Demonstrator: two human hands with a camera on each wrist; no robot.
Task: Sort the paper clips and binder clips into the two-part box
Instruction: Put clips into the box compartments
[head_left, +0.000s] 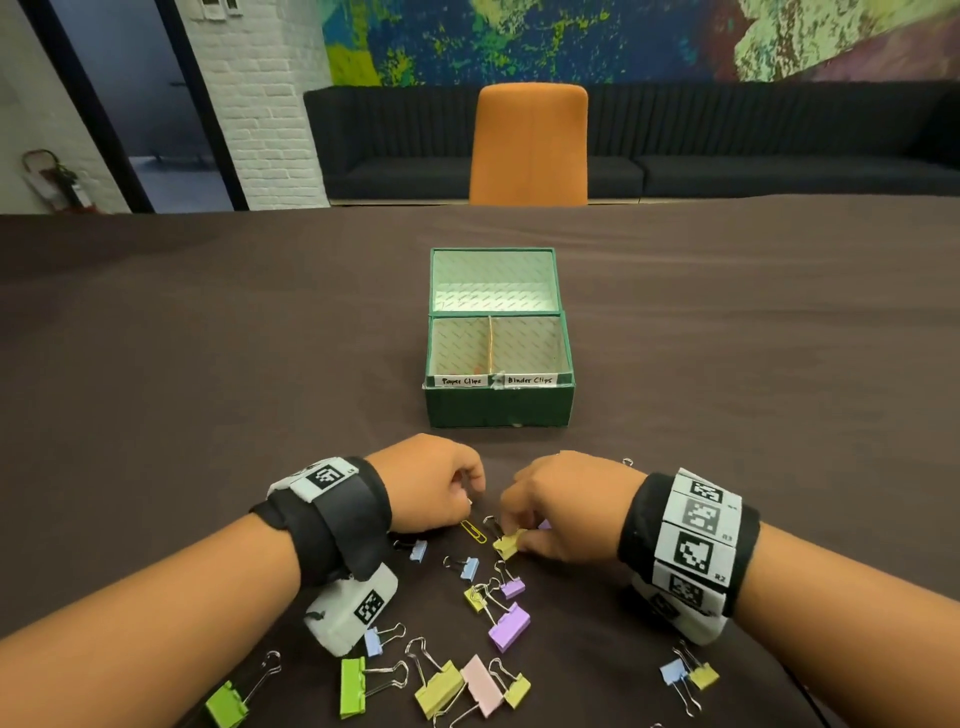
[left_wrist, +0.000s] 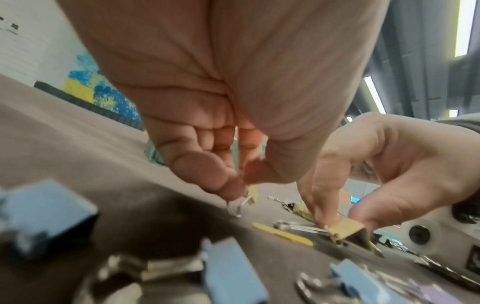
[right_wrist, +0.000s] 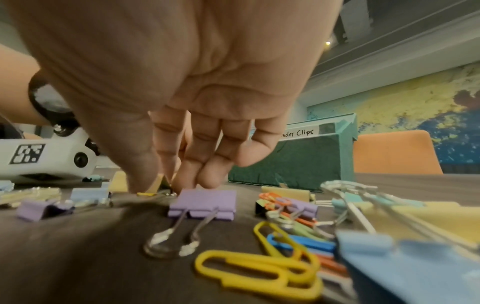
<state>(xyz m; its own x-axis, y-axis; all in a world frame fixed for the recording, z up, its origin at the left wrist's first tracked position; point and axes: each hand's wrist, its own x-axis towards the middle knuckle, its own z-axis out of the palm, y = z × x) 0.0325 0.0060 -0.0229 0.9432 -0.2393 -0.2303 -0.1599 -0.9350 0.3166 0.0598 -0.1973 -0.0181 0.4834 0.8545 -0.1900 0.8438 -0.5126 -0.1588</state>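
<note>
The green two-part box (head_left: 500, 408) stands open mid-table, its left part labelled Paper Clips and its right part Binder Clips. Just in front of it, my right hand (head_left: 514, 535) pinches a small yellow binder clip (head_left: 506, 544) lying on the cloth; the left wrist view shows that clip (left_wrist: 348, 230) between thumb and fingers. My left hand (head_left: 470, 499) hovers close beside it, its fingertips pinching a small clip with a silver wire loop (left_wrist: 235, 207); what kind of clip it is stays unclear. A yellow paper clip (head_left: 474, 531) lies between the two hands.
Several pastel binder clips lie near the table's front edge: purple (head_left: 509, 626), green (head_left: 352, 686), pink (head_left: 480, 683), blue (head_left: 470, 567). A heap of coloured paper clips (right_wrist: 259, 271) lies under my right wrist. An orange chair (head_left: 530, 145) stands beyond the far edge.
</note>
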